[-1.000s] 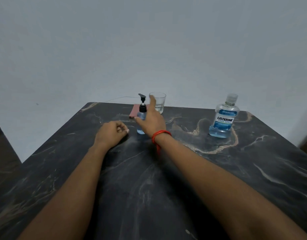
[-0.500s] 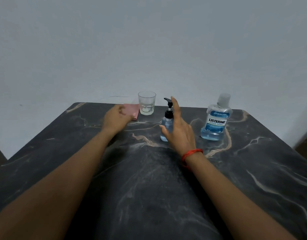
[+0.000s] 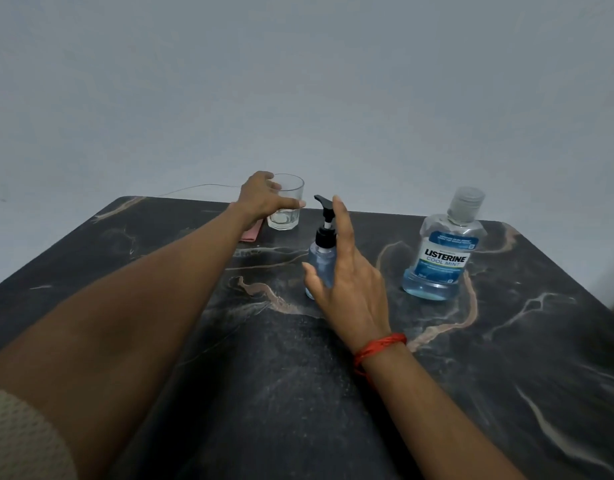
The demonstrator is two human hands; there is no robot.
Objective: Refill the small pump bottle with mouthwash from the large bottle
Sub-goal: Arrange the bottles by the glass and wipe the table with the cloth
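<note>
Near the middle of the dark marbled surface stands the small pump bottle, upright, its clear body tinted blue and topped by a black pump head whose spout points left. No writing can be made out on it. The right hand is around it from the near right side: fingers spread wide and straight, index finger reaching up beside the pump head, thumb crossing in front of the lower body. Whether the palm actually presses the bottle I cannot tell; the fingers are not closed on it. A red thread band circles that wrist.

To the right, apart from the hand, the large bottle stands upright with its clear ribbed cap on. Its blue and white label reads "LISTERINE" in bold black letters and "COOL MINT" beneath; the smaller print above and below is too fine to read. Pale blue liquid shows only in the bottom part of it.

Toward the far edge, left of the pump bottle, the left hand curls around a clear faceted glass, thumb across its front, fingers at its left side. Just left of the glass a pink cloth lies partly hidden under the left wrist. A beige sleeve shows at the lower left corner, and a plain grey wall rises behind the surface.
</note>
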